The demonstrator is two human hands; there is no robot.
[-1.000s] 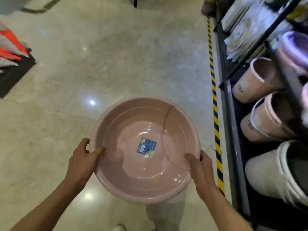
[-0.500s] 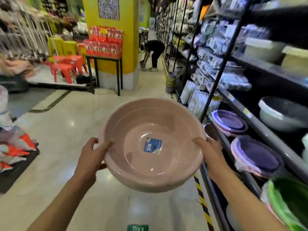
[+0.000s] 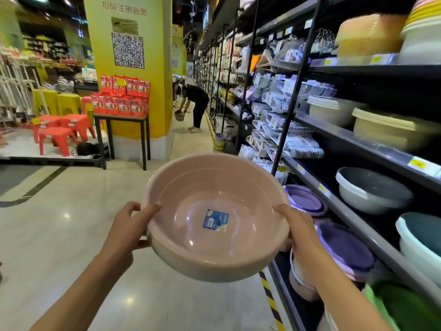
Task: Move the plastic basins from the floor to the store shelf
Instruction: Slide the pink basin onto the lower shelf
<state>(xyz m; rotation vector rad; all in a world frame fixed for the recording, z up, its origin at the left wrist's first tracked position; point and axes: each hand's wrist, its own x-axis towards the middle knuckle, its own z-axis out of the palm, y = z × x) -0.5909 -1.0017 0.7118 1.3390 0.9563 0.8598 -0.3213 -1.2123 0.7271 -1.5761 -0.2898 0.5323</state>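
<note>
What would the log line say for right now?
left hand: holds rim | right hand: holds rim | pink basin: lifted, upright, empty | store shelf: on right

Pink basin [image 3: 214, 216]: smooth glossy plastic, paper-looking blue label [image 3: 216, 220] stuck inside. Floor [image 3: 59, 235] left of basin: polished stone-like tile, shiny reflections. Shelf [image 3: 353, 218] right of basin: dark matt metal, holding smooth plastic purple basins [image 3: 343, 247].

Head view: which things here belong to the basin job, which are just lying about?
Job: round pink plastic basin, left hand, right hand, black metal store shelf.
Lying about: red plastic stools, black-legged display table, yellow pillar.
</note>
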